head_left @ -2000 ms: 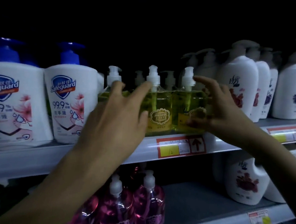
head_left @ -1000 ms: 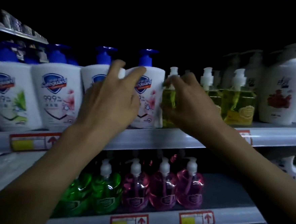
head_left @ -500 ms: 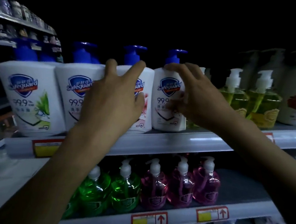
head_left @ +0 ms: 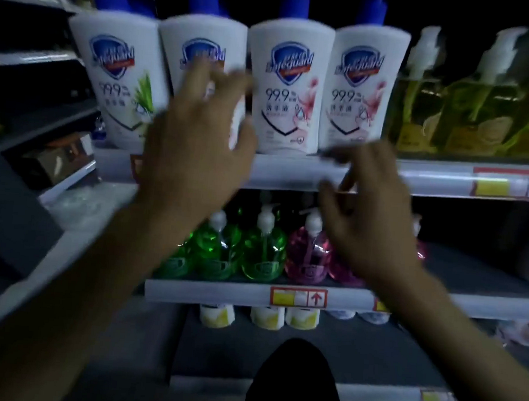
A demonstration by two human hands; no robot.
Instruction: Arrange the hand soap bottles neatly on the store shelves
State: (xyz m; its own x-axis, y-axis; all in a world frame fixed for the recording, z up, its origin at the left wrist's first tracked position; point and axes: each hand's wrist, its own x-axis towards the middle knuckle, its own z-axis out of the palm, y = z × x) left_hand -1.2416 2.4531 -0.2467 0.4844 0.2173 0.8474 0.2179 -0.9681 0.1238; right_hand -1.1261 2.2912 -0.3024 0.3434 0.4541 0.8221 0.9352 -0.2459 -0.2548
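Note:
Several white Safeguard hand soap bottles [head_left: 288, 86] with blue pumps stand in a row on the upper shelf [head_left: 293, 171]. My left hand [head_left: 198, 142] is raised in front of the second bottle [head_left: 202, 48], fingers spread and holding nothing. My right hand [head_left: 368, 214] hovers lower, in front of the shelf edge and the pink bottles, fingers loosely bent and empty. Yellow-green clear pump bottles [head_left: 469, 114] stand to the right on the same shelf. Green bottles [head_left: 263, 247] and pink bottles [head_left: 309, 253] line the shelf below. The frame is motion-blurred.
A lower shelf [head_left: 219, 292] carries price tags [head_left: 298, 296]; white bottles with yellow labels [head_left: 264, 317] sit beneath it. Dark shelving [head_left: 37, 115] is at the left. A dark shape [head_left: 294, 384] fills the bottom centre.
The view has tilted down and closer. My right hand has dropped from the Safeguard bottle to below the shelf edge. My left hand has come slightly down off the bottles.

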